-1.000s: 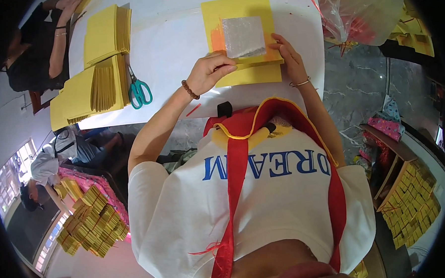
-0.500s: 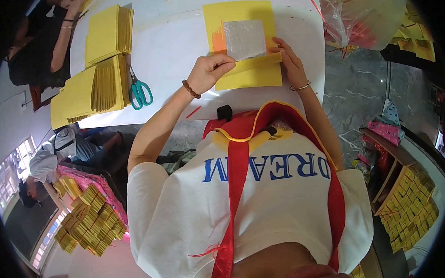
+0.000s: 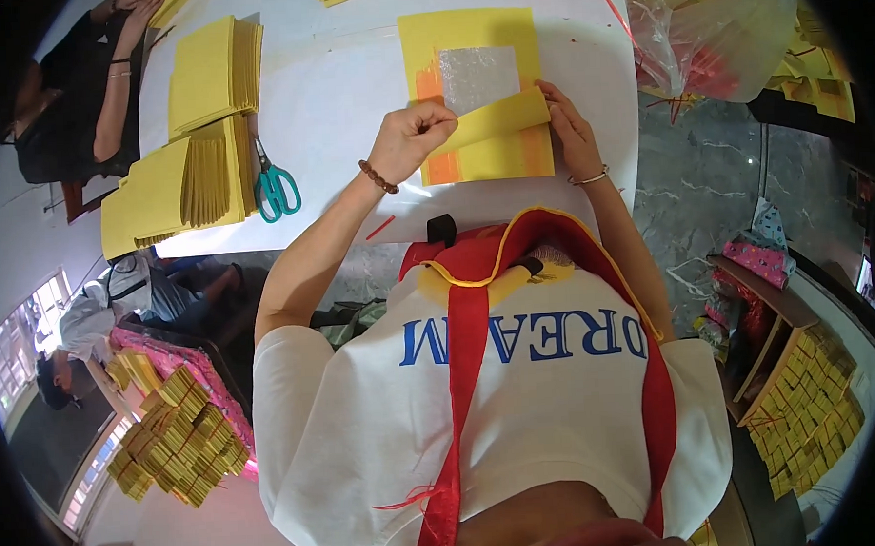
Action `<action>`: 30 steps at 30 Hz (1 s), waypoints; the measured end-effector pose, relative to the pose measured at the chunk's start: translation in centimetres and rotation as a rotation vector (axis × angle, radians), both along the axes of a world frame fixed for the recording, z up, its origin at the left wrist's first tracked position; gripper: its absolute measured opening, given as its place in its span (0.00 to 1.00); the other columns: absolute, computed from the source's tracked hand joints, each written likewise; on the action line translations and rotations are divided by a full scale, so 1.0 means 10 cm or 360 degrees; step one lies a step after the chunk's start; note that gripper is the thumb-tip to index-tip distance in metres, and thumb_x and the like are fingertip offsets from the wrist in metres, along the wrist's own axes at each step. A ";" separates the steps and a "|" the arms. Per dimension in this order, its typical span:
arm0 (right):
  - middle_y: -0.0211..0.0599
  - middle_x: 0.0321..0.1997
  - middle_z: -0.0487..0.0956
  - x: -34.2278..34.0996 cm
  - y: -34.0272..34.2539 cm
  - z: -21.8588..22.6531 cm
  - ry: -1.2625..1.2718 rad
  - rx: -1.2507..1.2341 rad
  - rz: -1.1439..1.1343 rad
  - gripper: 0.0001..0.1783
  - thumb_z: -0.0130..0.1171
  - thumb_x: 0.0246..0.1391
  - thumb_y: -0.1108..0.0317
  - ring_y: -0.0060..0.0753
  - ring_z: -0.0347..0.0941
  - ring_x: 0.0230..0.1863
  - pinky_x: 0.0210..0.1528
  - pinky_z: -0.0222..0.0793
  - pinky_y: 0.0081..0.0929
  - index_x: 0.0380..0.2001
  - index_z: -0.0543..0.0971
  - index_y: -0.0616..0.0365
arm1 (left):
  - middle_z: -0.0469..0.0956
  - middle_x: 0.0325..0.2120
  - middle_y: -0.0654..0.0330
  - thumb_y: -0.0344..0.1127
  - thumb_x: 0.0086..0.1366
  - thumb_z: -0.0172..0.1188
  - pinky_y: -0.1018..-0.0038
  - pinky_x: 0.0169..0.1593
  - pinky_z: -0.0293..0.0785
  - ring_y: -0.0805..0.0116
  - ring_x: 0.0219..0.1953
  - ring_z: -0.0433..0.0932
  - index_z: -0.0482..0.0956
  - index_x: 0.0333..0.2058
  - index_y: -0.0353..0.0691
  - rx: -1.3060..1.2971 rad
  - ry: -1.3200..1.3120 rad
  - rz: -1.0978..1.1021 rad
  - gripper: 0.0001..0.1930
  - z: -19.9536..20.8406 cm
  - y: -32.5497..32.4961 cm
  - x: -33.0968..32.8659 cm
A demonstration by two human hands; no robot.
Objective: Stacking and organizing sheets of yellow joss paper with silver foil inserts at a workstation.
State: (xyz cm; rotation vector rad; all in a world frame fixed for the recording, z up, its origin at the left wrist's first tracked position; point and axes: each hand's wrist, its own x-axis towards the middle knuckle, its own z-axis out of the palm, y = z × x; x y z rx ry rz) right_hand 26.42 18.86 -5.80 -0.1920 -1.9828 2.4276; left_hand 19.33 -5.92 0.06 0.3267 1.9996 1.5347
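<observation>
Before me on the white table lies yellow paper point(image 3: 476, 27) with a silver square point(image 3: 480, 76) on it. An orange patch point(image 3: 428, 86) runs along the square's left side. A yellow strip of paper point(image 3: 501, 120) is raised and bent across the silver square's near edge. My left hand point(image 3: 408, 143), wearing a beaded bracelet, is closed in a pinch at the strip's left end. At its right end, the fingers of my right hand point(image 3: 575, 138) hold the strip. Whether the strip is the top sheet's folded edge or a separate piece, I cannot tell.
Stacks of yellow paper point(image 3: 202, 78) and teal-handled scissors point(image 3: 277, 190) lie to the left on the white table point(image 3: 332, 92). A clear plastic bag point(image 3: 725, 41) is at the right. A co-worker's arm point(image 3: 118, 106) rests at the far left. Tied yellow bundles point(image 3: 183, 435) stand lower left.
The yellow strip has lifted and tilted, its right end higher, and now covers more of the silver square. Orange shows on the paper below it. Both hands stay at its ends.
</observation>
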 end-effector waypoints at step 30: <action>0.38 0.49 0.72 -0.03 0.11 0.46 0.0664 0.1120 0.0027 0.17 0.50 0.41 0.84 0.37 0.64 0.55 0.55 0.58 0.29 0.37 0.75 0.58 | 0.73 0.40 0.65 0.23 0.48 0.51 0.70 0.45 0.62 0.65 0.44 0.69 0.75 0.42 0.47 -0.0578 0.1958 -0.0416 0.21 0.32 -0.21 -0.01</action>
